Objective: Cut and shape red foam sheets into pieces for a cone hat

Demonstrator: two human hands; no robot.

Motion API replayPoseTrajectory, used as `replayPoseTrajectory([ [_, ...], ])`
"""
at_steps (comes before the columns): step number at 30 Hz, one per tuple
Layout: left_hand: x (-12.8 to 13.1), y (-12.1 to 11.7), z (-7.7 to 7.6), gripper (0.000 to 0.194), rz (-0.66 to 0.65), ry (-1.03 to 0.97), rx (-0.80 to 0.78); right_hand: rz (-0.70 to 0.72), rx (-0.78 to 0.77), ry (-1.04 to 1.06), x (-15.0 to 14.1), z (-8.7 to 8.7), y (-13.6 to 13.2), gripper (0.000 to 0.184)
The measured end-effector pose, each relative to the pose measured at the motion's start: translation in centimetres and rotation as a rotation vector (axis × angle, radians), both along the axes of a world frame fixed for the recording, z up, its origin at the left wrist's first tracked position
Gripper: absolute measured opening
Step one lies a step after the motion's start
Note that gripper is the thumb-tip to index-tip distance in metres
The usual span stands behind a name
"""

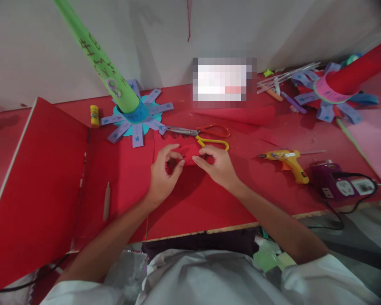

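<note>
A small piece of red paper (191, 157) is stretched between my hands at the middle of the table. My left hand (165, 173) pinches its left end between thumb and fingers. At the other end, my right hand (219, 167) grips the paper with thumb and forefinger. Just beyond my fingers lie scissors (206, 133) with one red-orange and one yellow handle, blades pointing left. A larger red sheet (130, 169) lies flat under and left of my left hand. Red on red hides the exact outline of the held piece.
A green paper cone (108, 72) stands on a blue base at back left, near a glue stick (95, 116). A pen (106, 201) and an upright red board (41, 182) are left. Rightward lie a yellow glue gun (288, 161), a purple power socket (336, 182) and a red paper cone (362, 70).
</note>
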State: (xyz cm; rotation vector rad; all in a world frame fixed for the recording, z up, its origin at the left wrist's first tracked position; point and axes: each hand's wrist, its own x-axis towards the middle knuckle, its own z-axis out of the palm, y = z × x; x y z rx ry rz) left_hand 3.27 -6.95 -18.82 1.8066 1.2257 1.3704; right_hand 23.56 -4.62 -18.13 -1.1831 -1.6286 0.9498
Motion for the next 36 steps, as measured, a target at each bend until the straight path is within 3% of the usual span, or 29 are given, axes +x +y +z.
replayPoseTrajectory([
  [18, -0.1, 0.1, -0.1, 0.038, 0.009, -0.009, -0.016, 0.015, -0.018, 0.073, 0.0, 0.3, 0.0, 0.023],
  [22, -0.5, 0.5, 0.3, 0.028, 0.014, -0.026, 0.013, -0.028, -0.016, 0.062, 0.1, 0.2, 0.2, 0.023],
  [24, -0.7, 0.9, 0.5, 0.022, 0.005, -0.113, -0.028, -0.051, -0.02, 0.066, 0.3, 0.2, 0.3, 0.024],
  [30, -0.6, 1.9, 1.4, 0.037, -0.065, -0.586, -0.339, -0.071, -0.034, 0.062, 0.5, 0.0, 0.6, 0.031],
  [36, -0.9, 2.0, 2.3, 0.039, -0.134, -0.717, -0.492, -0.074, -0.036, 0.061, 0.5, 0.0, 0.6, 0.033],
])
